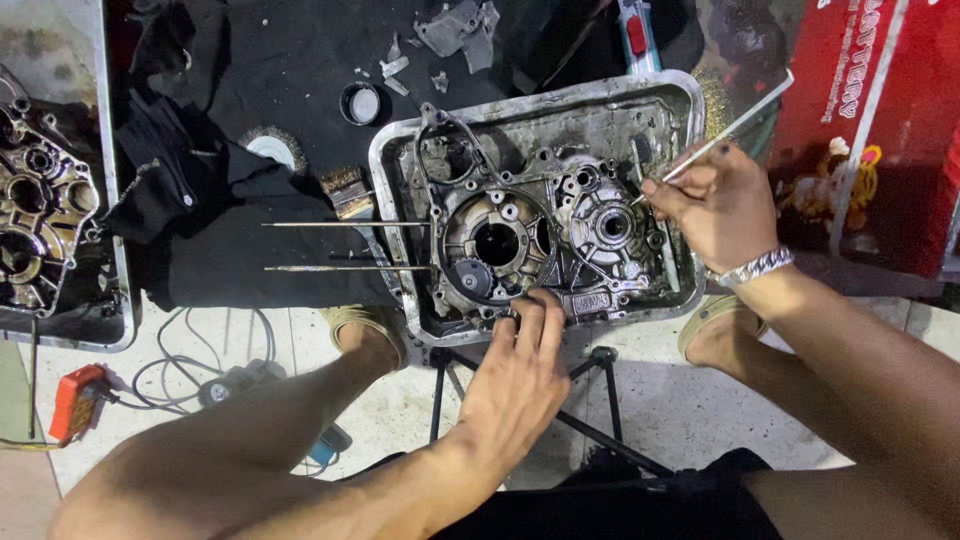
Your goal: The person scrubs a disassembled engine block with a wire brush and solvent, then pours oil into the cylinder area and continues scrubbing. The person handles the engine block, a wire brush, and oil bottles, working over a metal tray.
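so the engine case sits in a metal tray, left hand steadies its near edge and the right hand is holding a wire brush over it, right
Not quite. In the head view the right hand holds a thin metal rod, not a wire brush. The brush lies left of the metal tray. The left hand does rest on the engine case at its near edge.

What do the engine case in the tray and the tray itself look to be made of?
Engine case: seemingly cast aluminium, going by its bright silver sheen, moulded ribs and bosses, with oily grime. Tray: thin pressed sheet metal, likely aluminium or steel, dull grey, with a rolled rim and a stained floor.
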